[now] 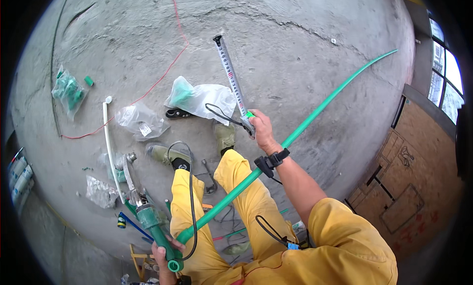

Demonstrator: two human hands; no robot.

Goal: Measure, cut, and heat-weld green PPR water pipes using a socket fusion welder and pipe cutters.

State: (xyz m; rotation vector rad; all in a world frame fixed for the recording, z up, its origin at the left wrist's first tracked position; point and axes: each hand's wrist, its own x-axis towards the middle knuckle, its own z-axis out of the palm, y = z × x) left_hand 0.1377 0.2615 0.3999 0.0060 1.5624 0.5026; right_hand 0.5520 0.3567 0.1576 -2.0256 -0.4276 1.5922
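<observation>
My right hand (263,132) is closed around a tape measure (248,123), whose white blade (229,71) extends away from me over the floor. A long green plastic pipe (300,129) slants across my lap, passing under my right forearm toward the far right. At lower left, my left hand (159,256) is closed around the pipe's near end. Beside that hand lies a green-handled tool (150,220) with a metal head (129,174). A green ring-shaped end (173,265) shows at my left hand; whether it belongs to pipe or tool I cannot tell.
Plastic bags (202,97) lie on the concrete floor, one bag (70,93) holding green fittings. A white pipe (109,142) lies at left, near a red string (170,66). A black cable (193,206) loops over my left leg. A wooden board (409,176) stands at right.
</observation>
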